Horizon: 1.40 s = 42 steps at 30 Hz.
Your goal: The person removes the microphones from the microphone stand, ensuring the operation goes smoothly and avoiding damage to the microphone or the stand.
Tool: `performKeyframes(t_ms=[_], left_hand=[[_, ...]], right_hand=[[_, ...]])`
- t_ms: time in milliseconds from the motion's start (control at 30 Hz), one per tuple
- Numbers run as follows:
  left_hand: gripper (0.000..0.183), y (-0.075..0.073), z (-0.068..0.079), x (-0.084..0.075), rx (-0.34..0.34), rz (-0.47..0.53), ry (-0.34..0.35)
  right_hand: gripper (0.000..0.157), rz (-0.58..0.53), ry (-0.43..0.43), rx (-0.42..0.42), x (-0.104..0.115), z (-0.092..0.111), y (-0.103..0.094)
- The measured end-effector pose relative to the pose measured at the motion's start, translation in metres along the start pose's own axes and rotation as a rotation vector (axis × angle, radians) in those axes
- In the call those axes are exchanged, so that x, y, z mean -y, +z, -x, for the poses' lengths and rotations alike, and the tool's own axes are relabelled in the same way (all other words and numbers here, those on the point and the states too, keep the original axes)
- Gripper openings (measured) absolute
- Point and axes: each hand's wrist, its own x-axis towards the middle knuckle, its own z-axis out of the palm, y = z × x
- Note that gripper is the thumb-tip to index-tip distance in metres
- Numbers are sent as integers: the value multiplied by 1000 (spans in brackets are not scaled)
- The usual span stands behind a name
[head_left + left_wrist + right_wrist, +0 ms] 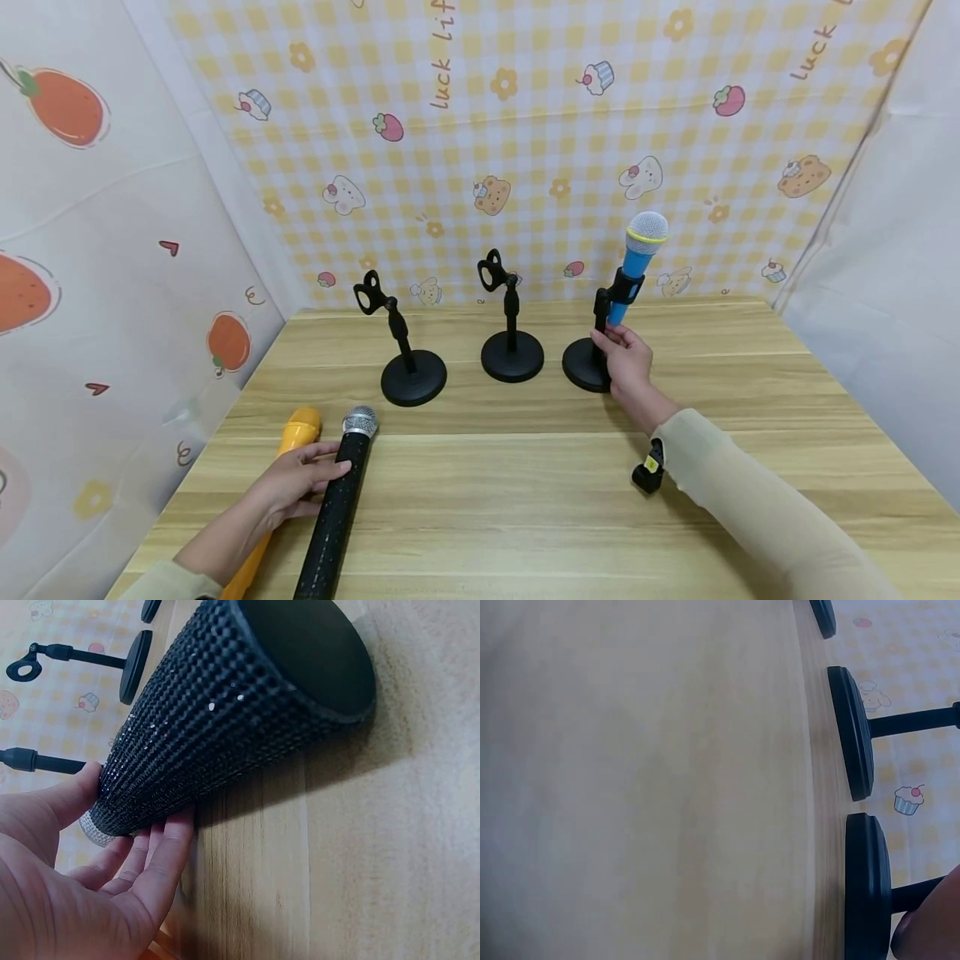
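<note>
My left hand (303, 479) grips a black microphone (341, 492) with a studded body and silver mesh head, thumb on one side and fingers on the other. Beside it, partly hidden under that hand, lies an orange microphone (302, 427). On the right, a blue microphone (636, 263) with a silver head and yellow ring sits tilted in the clip of a black stand (581, 364). The fingers of my right hand (630, 362) pinch around its lower end, close against the stand's post. That fingertip contact is partly hidden.
Two more black stands hold no microphone: a left stand (414, 379) and a middle stand (512, 357). They stand on the wooden table (510, 500) near its back edge. Behind rises a yellow checked cloth (450, 167); white cloths hang at both sides.
</note>
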Motion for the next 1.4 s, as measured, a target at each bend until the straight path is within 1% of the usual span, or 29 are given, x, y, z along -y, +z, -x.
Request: performKeyframes(t_ms=[133,333,600,867,1000,1133,1400], left_hand=[[71,0,1,-1,2,0,3],[72,1,1,-2,2,1,0],[72,2,1,-3,0,-1,2],[71,3,1,-4,-6,-18,0],[72,3,1,-5,-8,-27,-1],[72,3,1,-5,-9,-30,-4],[72,3,2,-6,1,-28,6]], right_hand=[[29,7,-8,-3,0,2,-1],[27,-15,-4,7,-1,3,-4],[20,-44,-16,-3,3,5,-9],[14,-79,-38,11,4,9,-10],[12,-114,-42,34,7,15,-11],[13,-122,-36,61,10,20,-10],[16,-75,-32,105,15,33,-8]])
